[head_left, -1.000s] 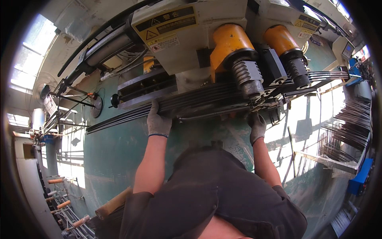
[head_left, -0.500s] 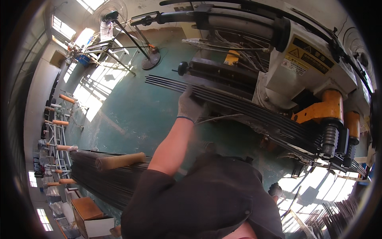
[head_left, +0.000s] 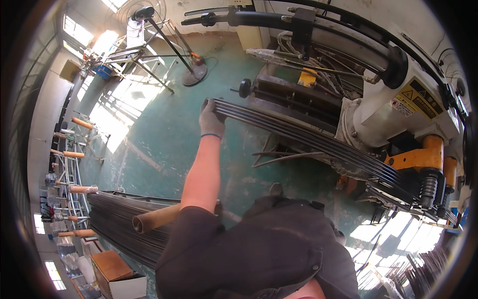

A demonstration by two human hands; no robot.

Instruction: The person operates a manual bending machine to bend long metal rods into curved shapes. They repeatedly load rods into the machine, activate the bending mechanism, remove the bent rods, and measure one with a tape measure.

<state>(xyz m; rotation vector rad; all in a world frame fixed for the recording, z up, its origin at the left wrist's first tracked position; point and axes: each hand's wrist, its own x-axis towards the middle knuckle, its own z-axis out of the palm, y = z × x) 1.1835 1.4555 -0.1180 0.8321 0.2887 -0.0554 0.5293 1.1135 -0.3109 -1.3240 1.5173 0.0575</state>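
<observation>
My left hand (head_left: pixel 212 119), in a grey knit work glove, grips the near-left ends of several long dark metal rods (head_left: pixel 298 130). The rods lie side by side and slant down to the right along the front of a large machine (head_left: pixel 381 107). Their far ends run in beneath an orange clamp arm (head_left: pixel 416 155) with a coil spring (head_left: pixel 428 192) beside it. Of my right hand (head_left: pixel 340 236) only a small grey patch shows at the right side of my dark clothing; its fingers are hidden.
A big stack of dark rods (head_left: pixel 124 224) lies at the lower left, with a brown cardboard tube (head_left: pixel 157 218) across it. A standing fan (head_left: pixel 144 14) and its round base (head_left: pixel 194 75) are at the upper left. More rods (head_left: pixel 430 269) stand at the lower right.
My left hand has moved left along the rods to their ends. The machine and rods sit further right in view. My right glove, plainer before, is now mostly hidden.
</observation>
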